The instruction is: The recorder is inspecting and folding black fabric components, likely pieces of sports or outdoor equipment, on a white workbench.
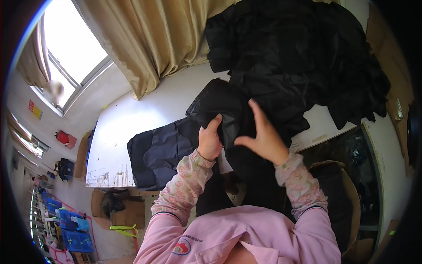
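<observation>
My left hand (209, 141) grips a black piece of fabric (224, 105), thumb pressed on its edge. To the right, my right hand (263, 135) has its fingers spread and holds the same fabric, part of which hangs down between my forearms. A flat dark navy fabric piece (158, 154) lies on the white table (132, 119) just left of my left hand. A big heap of black garments (299, 57) covers the table's far right side, right behind my hands.
A beige curtain (154, 39) hangs behind the table beside a bright window (70, 48). A cardboard box (118, 209) with dark cloth sits on the floor at lower left. Blue crates (74, 233) stand further left. A brown container (343, 198) is at my right.
</observation>
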Demonstrator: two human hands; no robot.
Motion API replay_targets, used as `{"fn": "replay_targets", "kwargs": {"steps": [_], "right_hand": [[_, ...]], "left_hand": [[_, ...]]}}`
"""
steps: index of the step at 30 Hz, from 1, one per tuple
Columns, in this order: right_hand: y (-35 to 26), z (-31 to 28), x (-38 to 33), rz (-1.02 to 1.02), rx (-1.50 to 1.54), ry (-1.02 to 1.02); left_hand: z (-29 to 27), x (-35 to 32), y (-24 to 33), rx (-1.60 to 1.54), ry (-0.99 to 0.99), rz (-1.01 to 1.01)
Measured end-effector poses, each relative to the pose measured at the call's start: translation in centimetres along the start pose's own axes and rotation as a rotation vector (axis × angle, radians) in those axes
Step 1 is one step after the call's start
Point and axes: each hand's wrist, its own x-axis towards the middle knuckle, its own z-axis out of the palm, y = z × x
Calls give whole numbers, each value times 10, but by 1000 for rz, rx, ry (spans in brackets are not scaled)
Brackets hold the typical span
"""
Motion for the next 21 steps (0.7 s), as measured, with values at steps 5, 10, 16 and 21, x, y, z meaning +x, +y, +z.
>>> {"fn": "replay_targets", "kwargs": {"steps": [5, 10, 16, 21], "right_hand": [[6, 40, -33, 264, 185, -70], [26, 3, -18, 277, 351, -37], [31, -75, 36, 160, 277, 280], [63, -68, 49, -153, -150, 128]], "left_hand": [[-16, 3, -24, 11, 28, 83], [-25, 6, -4, -31, 80, -90], [-58, -13, -1, 432, -665, -649], [-34, -27, -11, 370, -977, -846]]}}
